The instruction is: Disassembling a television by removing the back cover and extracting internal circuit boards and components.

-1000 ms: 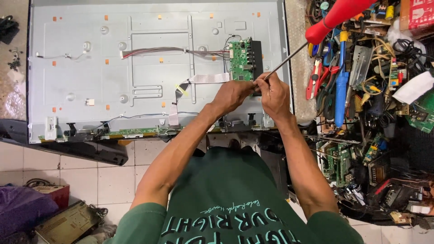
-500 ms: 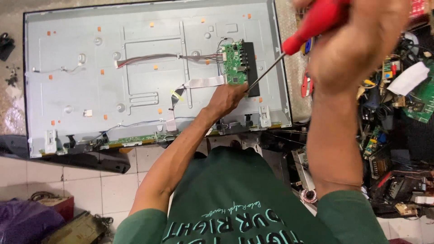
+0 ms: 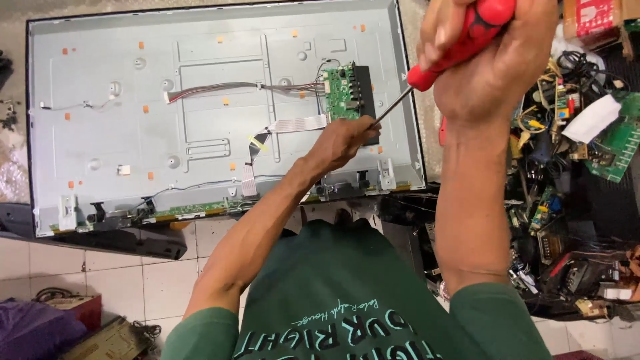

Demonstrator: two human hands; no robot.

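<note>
Since half a second earlier the right hand (image 3: 497, 63), clamped on the rigid red screwdriver (image 3: 467, 37), had risen nearer, left hand (image 3: 343, 137) pinching its thin tip beside the fragile green circuit board (image 3: 343, 93)

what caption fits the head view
Right hand drives a red-handled screwdriver beside the green circuit board; left hand steadies its tip.

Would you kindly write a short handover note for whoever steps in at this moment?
Right hand: raised, gripping the red screwdriver by its handle, shaft angled down toward the left hand.
Left hand: on the panel beside the green circuit board, at the screwdriver tip.
The board sits on the grey TV back panel, wires and ribbon cable attached.
Done: back cover is off.
Left: board is not yet removed.
</note>
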